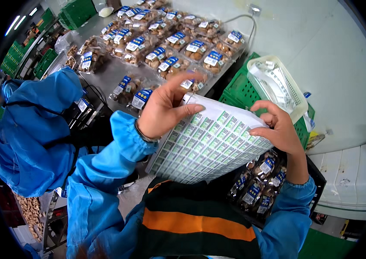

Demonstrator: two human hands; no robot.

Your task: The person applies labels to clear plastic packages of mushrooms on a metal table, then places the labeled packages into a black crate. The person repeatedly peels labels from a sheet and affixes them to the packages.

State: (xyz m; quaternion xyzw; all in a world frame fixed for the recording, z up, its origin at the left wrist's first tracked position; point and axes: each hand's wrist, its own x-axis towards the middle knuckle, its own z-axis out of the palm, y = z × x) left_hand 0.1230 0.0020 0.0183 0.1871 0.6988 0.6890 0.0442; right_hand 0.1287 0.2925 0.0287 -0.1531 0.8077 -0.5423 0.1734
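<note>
A sheaf of label sheets point(202, 145), printed with rows of small green and grey stickers, hangs between my hands in front of my apron. My left hand point(173, 106) grips its upper left corner, the thumb pressed on the front. At the upper right corner, my right hand point(275, 126) pinches the edge between thumb and curled fingers. Beyond the sheets, clear packs of mushrooms point(196, 48) with blue and white labels cover much of a metal table point(102, 77). Two more packs lie just left of my left hand, one partly hidden behind it.
A white plastic basket point(302, 106) holding label strips rests on green crates point(239, 87). A black crate point(319, 181) of labelled mushroom packs is at my lower right. A co-worker in blue clothing point(37, 129) is close on the left, beside the table.
</note>
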